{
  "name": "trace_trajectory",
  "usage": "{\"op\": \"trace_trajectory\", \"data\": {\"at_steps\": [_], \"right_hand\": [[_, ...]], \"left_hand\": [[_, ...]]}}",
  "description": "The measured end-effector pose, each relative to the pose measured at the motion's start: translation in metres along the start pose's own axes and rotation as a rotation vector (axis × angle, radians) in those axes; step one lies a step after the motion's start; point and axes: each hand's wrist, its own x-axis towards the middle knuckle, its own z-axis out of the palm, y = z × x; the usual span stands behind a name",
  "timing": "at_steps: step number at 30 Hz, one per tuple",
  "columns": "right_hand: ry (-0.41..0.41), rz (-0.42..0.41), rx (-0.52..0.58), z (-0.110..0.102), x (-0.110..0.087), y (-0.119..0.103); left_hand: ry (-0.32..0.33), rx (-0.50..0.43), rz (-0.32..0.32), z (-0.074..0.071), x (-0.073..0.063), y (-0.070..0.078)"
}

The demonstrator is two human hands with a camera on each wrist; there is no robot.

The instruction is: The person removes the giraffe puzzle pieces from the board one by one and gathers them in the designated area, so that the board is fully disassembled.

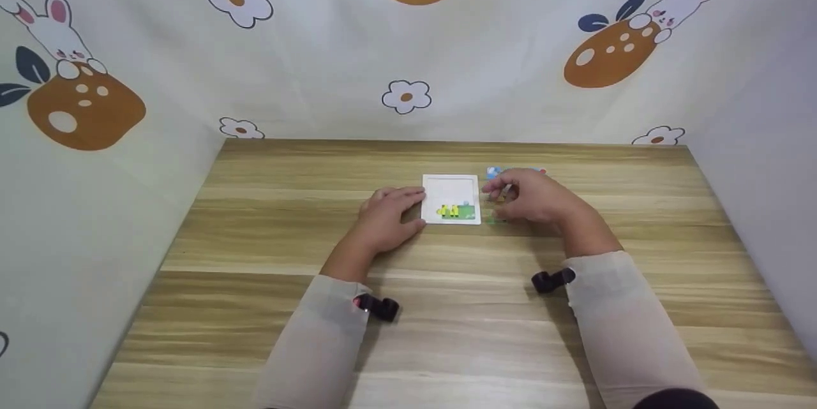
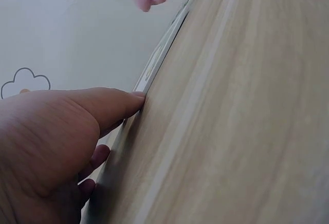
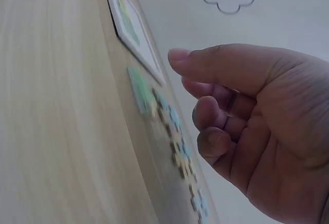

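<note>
A white square puzzle tray (image 1: pixel 449 191) lies on the table, with joined green and yellow pieces (image 1: pixel 458 212) along its lower right part. My left hand (image 1: pixel 386 221) rests at the tray's left edge, thumb and fingertips against its side. Just right of the tray, my right hand (image 1: pixel 539 197) hovers over loose puzzle pieces and partly hides them in the head view. In the right wrist view its fingers are loosely curled with nothing between them. A green piece (image 3: pixel 140 88) lies nearest the tray there, and several blue and tan pieces (image 3: pixel 180 152) trail off behind it.
The wood-grain table (image 1: pixel 440 307) ends at a pale cloth backdrop (image 1: pixel 319 58) printed with flowers, rabbits and orange fruit. Cloth also rises at the left and right sides. A small black camera (image 1: pixel 382 307) sits on the left wrist and another black camera (image 1: pixel 549 281) on the right.
</note>
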Motion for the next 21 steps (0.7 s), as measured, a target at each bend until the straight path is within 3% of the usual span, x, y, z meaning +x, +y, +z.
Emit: {"op": "trace_trajectory", "data": {"at_steps": [14,21], "right_hand": [[-0.043,-0.060,-0.109,0.040,0.020,-0.049],[-0.015,-0.046,-0.132,0.050,0.029,-0.050]], "left_hand": [[-0.008,0.009,0.009,-0.002,0.001,0.001],[-0.001,0.007,0.029,-0.002,0.001,0.000]]}}
